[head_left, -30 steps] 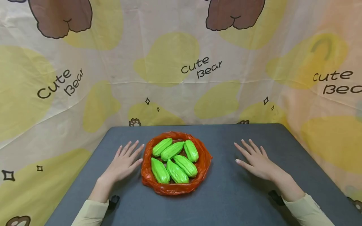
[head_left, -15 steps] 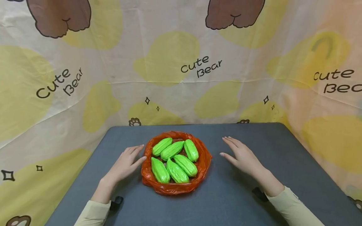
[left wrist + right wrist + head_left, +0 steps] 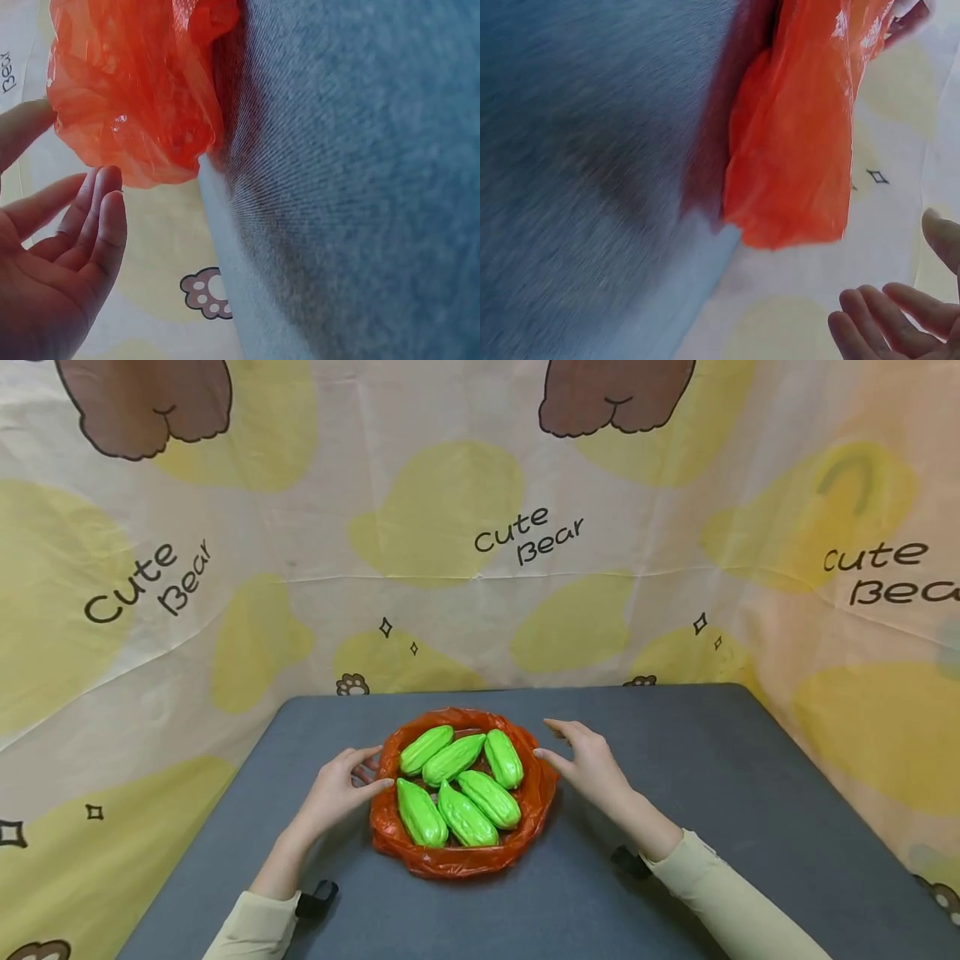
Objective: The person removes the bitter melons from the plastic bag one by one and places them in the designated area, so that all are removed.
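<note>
A red-orange plastic bag [image 3: 465, 862], its mouth spread into a round rim, holds several bright green, ribbed, gourd-like vegetables [image 3: 468, 816]. My left hand [image 3: 333, 793] is at the bag's left side. In the left wrist view, its thumb tip meets the bag's edge while the other fingers [image 3: 111, 225] lie loosely bent and grip nothing. My right hand [image 3: 596, 768] reaches in at the upper right of the rim, thumb and fingers apart. The right wrist view has that hand [image 3: 900, 330] relaxed, with a gap between it and the bag [image 3: 795, 150].
A dark grey-blue table [image 3: 675, 760] lies under the bag. Behind and beside it hangs a pale cloth [image 3: 442, 560] with yellow patches, bear prints and lettering. Black straps [image 3: 317, 900] show at both wrists near the cream sleeves.
My right hand has moved left to the bag's rim. My left hand has come slightly right, its spread fingers now bent around the bag's side. The bag and vegetables stay in place.
</note>
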{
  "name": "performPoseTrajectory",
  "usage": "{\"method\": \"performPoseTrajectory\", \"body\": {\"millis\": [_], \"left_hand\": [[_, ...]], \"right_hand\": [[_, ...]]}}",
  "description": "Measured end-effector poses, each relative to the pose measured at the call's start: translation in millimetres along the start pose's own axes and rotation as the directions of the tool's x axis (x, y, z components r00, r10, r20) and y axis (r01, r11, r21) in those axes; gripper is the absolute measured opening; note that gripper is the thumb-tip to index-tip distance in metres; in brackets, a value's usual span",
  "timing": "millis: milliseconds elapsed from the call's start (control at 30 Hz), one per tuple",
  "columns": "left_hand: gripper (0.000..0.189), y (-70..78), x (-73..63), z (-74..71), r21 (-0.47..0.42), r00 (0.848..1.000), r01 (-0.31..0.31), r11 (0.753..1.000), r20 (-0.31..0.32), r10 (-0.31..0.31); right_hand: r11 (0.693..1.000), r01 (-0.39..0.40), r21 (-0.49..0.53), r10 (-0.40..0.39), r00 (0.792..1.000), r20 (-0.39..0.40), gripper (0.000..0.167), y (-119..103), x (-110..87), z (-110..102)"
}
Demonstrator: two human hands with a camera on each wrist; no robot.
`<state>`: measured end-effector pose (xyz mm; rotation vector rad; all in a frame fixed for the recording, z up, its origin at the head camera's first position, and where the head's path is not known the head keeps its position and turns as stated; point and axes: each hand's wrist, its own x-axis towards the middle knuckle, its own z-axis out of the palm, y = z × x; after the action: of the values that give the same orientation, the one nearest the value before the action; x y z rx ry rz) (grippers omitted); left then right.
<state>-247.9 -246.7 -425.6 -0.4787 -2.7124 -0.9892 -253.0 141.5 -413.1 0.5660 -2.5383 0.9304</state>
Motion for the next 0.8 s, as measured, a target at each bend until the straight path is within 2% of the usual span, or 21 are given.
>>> {"method": "performPoseTrajectory", "body": {"millis": [233,433,633,800], "left_hand": [[0.057,-0.2,-0.8,2.4,-0.035,0.999,0.050,0.998,0.005,-0.050],[0.058,-3.0,-3.0,6.3,-0.058,0.997,0.075,0.996,0.040,-0.072],[0.059,-5.1,-4.3,8.8,-0.089,0.994,0.092,0.992,0.059,-0.087],[0.060,-5.2,-4.6,8.3,-0.101,0.994,0.094,0.990,0.066,-0.087]], "right_hand": [[0.991,-0.072,0.111,0.062,0.994,0.087,0.053,-10.5,13.7,16.9],[0.985,-0.123,0.124,0.106,0.985,0.139,0.056,-16.1,18.9,29.1],[0.977,-0.168,0.130,0.147,0.977,0.155,0.057,-18.2,21.8,37.4],[0.961,-0.237,0.145,0.206,0.957,0.204,0.058,-16.9,24.1,40.7]]}}
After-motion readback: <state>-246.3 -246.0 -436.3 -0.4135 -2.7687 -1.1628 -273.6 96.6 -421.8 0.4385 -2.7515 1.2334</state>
